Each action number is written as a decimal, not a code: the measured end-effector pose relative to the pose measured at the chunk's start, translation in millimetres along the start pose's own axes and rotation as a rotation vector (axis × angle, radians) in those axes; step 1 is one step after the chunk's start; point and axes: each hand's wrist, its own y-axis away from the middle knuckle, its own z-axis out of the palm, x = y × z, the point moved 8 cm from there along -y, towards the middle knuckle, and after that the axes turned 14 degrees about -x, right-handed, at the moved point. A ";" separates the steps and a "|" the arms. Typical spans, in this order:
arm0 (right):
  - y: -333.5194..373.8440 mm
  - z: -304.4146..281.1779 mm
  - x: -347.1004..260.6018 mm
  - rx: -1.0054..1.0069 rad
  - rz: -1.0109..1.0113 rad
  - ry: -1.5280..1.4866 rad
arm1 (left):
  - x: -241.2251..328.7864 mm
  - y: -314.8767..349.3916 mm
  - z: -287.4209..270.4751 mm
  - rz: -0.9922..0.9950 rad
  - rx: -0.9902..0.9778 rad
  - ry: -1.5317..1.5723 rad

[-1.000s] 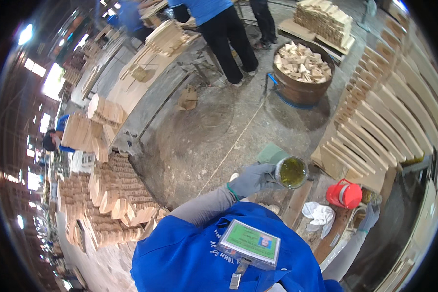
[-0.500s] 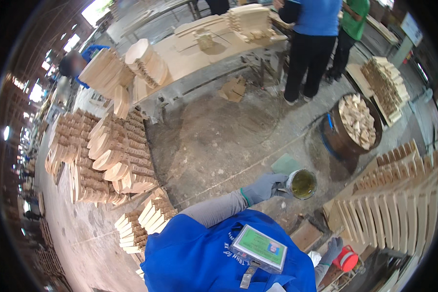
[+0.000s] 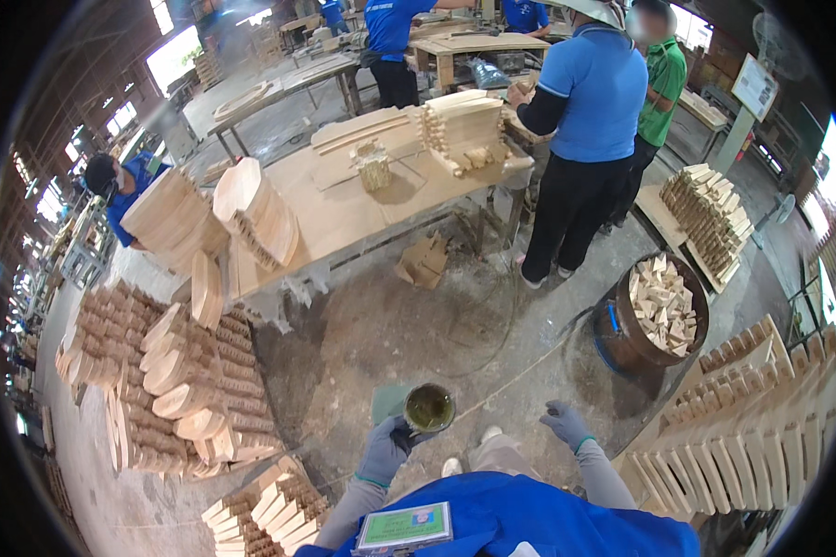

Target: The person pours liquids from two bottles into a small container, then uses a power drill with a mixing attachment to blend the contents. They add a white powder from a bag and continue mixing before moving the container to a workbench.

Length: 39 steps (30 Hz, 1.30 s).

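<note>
My left hand (image 3: 385, 453), in a grey glove, is closed on a round cup (image 3: 429, 408) with yellowish-green liquid in it. The cup is out in front of my body, its mouth facing up. Past its left side shows a pale green flat square (image 3: 385, 401). My right hand (image 3: 568, 426), gloved in grey too, is off to the right over the floor. Its fingers are apart and nothing shows in them.
Stacked wooden pieces (image 3: 176, 381) stand at left, more curved slats (image 3: 734, 464) at right. A brown drum (image 3: 622, 320) holds wood offcuts. Across the far side runs a long workbench (image 3: 344, 223) bearing wooden parts. People in blue (image 3: 593, 93) and green (image 3: 664, 84) stand beyond.
My view has swung up and right. The cup, still in my left hand, now appears farther left. My right hand has come away from beside the red container, which is out of view.
</note>
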 end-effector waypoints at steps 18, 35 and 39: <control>-245.5 -124.4 -92.2 -0.231 -0.012 0.307 | 126.0 -242.3 -24.1 0.383 0.072 0.258; -373.1 -15.3 -155.7 -0.098 0.274 0.075 | 339.7 -453.5 -271.6 0.190 0.378 0.046; -380.0 15.0 -155.2 -0.032 0.237 -0.367 | 358.5 -489.3 -273.7 0.150 0.275 -0.155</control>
